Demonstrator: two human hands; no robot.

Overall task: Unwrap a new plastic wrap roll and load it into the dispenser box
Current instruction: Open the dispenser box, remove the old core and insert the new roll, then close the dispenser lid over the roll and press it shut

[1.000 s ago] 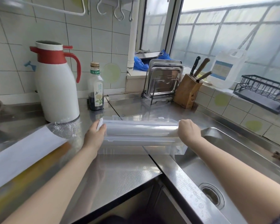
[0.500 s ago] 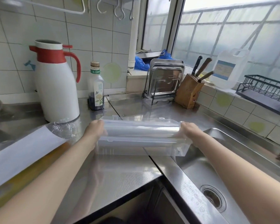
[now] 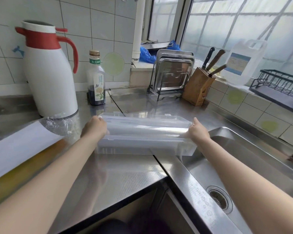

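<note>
A: What has changed on the steel counter [image 3: 125, 174]?

B: A second ago the plastic wrap roll [image 3: 147, 130] hung above the clear dispenser box [image 3: 145, 146]; now it sits lower, between the box walls, so I judge the loading nearly finished; the lid [image 3: 142, 116] is open behind it and has yet to be closed.

A: And the hands?

B: The left hand [image 3: 94, 128] grips the roll's left end, fingers curled round it; the right hand [image 3: 199, 131] clasps the right end, thumb up, though how its fingers lie is hidden behind the hand.

A: Where does the box stand?

B: On the counter, its right end just over the rim of the sink [image 3: 243, 159].

A: Count things, biggest first.

B: One sink; one white-and-red thermos jug [image 3: 49, 76]; one discarded wrapper [image 3: 24, 144] at the left, crumpled film at its end; one translucent jug [image 3: 242, 63] on the sill; one rack of steel trays [image 3: 172, 73], three as far as I can tell; one knife block [image 3: 198, 86] with three handles; one dark sauce bottle [image 3: 96, 83].
</note>
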